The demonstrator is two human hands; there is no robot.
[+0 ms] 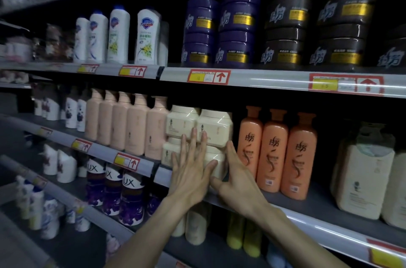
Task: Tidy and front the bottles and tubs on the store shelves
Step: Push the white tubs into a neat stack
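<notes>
Cream tubs stand two high in two stacks on the middle shelf [307,212]. My left hand [190,171] lies flat with straight fingers against the front of the stacks, fingertips on the upper right tub [216,126]. My right hand [236,176] touches the lower right tub [216,161]: forefinger up along its right side, thumb pointing left under its base. The upper left tub [181,120] and lower left tub [168,151] show beside my left hand.
Pink bottles [136,125] stand left of the tubs, orange bottles [274,151] right of them, then large cream bottles [364,180]. Purple tubs [219,30] and dark tubs [314,26] fill the shelf above, with white bottles [118,35]. LUX bottles [129,197] sit below.
</notes>
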